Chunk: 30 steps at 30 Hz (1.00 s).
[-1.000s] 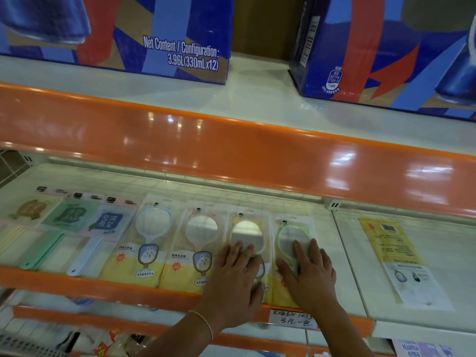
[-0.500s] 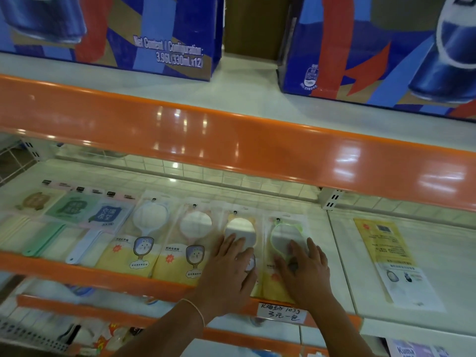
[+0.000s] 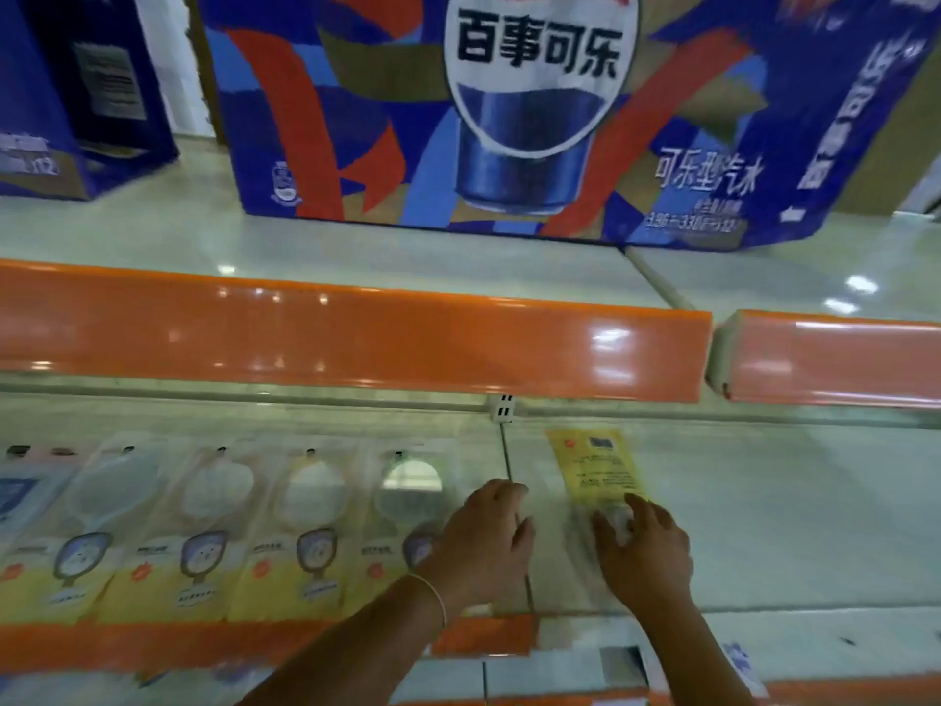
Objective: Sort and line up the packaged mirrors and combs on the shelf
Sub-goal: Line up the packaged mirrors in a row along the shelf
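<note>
Several packaged hand mirrors (image 3: 310,522) lie side by side along the left shelf section; the rightmost one (image 3: 407,496) has a green frame. A comb packet (image 3: 15,501) shows at the far left edge. My left hand (image 3: 489,542) rests with bent fingers on the seam just right of the green mirror, holding nothing. On the right section a lone yellow-topped packet (image 3: 596,466) lies flat. My right hand (image 3: 641,552) covers its lower clear part, fingers curled onto it. The picture is blurred.
The white shelf (image 3: 789,501) runs on to the right of the yellow packet. An orange rail (image 3: 356,338) of the shelf above overhangs the back. Large blue cola cartons (image 3: 509,119) stand on that upper shelf. An orange front lip (image 3: 102,649) edges the mirror row.
My view has swung to the right. Both hands left the two rightmost mirrors and moved right; the right hand now lies on the yellow packet, the left at the shelf seam.
</note>
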{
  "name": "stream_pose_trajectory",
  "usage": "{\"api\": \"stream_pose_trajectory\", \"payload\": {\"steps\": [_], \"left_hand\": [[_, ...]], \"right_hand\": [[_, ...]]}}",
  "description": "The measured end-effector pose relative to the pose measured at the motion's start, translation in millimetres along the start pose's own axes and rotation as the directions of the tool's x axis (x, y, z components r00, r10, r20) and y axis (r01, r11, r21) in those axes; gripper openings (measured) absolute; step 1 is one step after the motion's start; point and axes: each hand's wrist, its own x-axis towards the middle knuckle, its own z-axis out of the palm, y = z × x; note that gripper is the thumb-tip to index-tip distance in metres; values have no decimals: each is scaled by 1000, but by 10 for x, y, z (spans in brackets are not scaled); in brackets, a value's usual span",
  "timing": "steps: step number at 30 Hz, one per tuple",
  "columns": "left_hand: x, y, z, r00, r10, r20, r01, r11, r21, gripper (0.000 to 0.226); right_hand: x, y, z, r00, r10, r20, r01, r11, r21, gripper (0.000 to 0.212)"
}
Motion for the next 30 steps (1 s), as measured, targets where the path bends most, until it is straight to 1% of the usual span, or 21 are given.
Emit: {"api": "stream_pose_trajectory", "payload": {"steps": [2, 4, 6, 8, 9, 12, 14, 15, 17, 19, 20, 23, 24, 25, 27, 29, 30], "left_hand": [[64, 139, 172, 1000, 12, 21, -12, 1000, -10, 40], [98, 243, 327, 999, 1, 52, -1, 1000, -5, 41], [113, 335, 442, 998, -10, 68, 9, 1000, 6, 39], [115, 407, 517, 997, -11, 76, 10, 1000, 16, 36], [109, 432, 540, 997, -13, 80, 12, 1000, 11, 35], [78, 437, 557, 997, -27, 71, 27, 1000, 3, 39], [61, 405, 529, 998, -42, 55, 42, 999, 13, 43], [50, 388, 506, 997, -58, 48, 58, 998, 15, 44], [22, 330, 465, 997, -77, 15, 77, 997, 16, 45], [-12, 273, 408, 994, -108, -22, 108, 994, 2, 45], [-29, 240, 387, 992, -124, -35, 123, 992, -27, 43], [-80, 217, 279, 988, -138, -75, 128, 984, -121, 27], [-96, 230, 236, 984, -153, -89, 139, 979, -151, 27], [-116, 244, 184, 975, -206, -85, 184, 961, -208, 34], [-147, 252, 71, 938, -343, -56, 299, 877, -377, 51], [-163, 225, -41, 891, -454, -28, 378, 773, -509, 57], [-169, 197, -86, 861, -507, -27, 405, 718, -566, 56]], "right_hand": [[68, 175, -95, 997, 79, 15, -79, 997, -28, 65], [115, 276, -130, 992, 119, 45, -117, 993, -34, 76], [149, 314, -145, 991, 111, 71, -107, 993, -58, 86], [201, 321, -168, 992, 73, 105, -66, 996, -64, 92], [220, 307, -201, 989, 54, 137, -49, 998, -37, 92], [273, 307, -252, 972, 7, 233, -47, 985, 166, 98], [304, 324, -243, 960, -23, 278, -54, 962, 266, 103], [310, 319, -244, 957, -21, 288, -80, 939, 334, 101], [309, 296, -225, 961, -4, 276, -143, 847, 511, 86], [266, 235, -238, 971, -19, 237, -137, 770, 623, 70], [244, 204, -235, 973, -37, 226, -124, 743, 658, 67], [131, 59, -263, 962, -106, 252, -122, 660, 741, 69], [95, 8, -258, 956, -132, 262, -119, 642, 758, 72], [48, -56, -270, 948, -155, 278, -122, 628, 768, 73], [-31, -176, -261, 930, -185, 318, -148, 603, 784, 69], [-138, -302, -255, 907, -235, 349, -155, 586, 795, 57], [-194, -367, -245, 894, -273, 356, -137, 590, 796, 48]]}}
